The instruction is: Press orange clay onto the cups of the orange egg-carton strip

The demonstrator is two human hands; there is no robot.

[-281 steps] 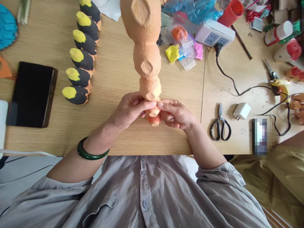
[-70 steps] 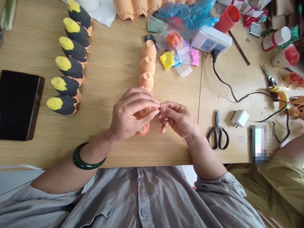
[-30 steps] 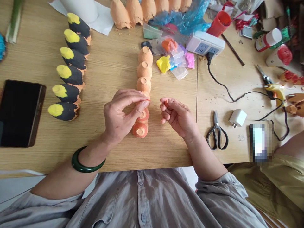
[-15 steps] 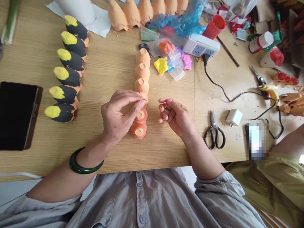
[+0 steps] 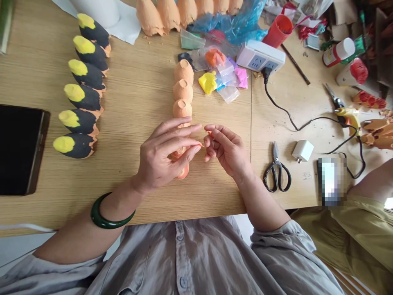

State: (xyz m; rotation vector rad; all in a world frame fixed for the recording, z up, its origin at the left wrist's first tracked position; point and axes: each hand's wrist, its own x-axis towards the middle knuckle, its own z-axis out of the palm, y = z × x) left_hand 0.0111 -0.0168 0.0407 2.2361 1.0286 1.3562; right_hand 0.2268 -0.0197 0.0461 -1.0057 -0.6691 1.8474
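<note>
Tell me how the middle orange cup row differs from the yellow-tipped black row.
Colour: the orange row is reddish at its near end; the black row has yellow tips.
Pose: the orange row's flat cup ends face up; the black row's tips point to the person's left.
Cover: the left hand partly hides the orange row; the black row is uncovered.
Both are rows of joined cups.

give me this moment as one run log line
left hand: pinches orange bit; right hand: pinches second orange bit; bumpy peach strip: on table, partly hidden by left hand; scissors: right of right hand
</note>
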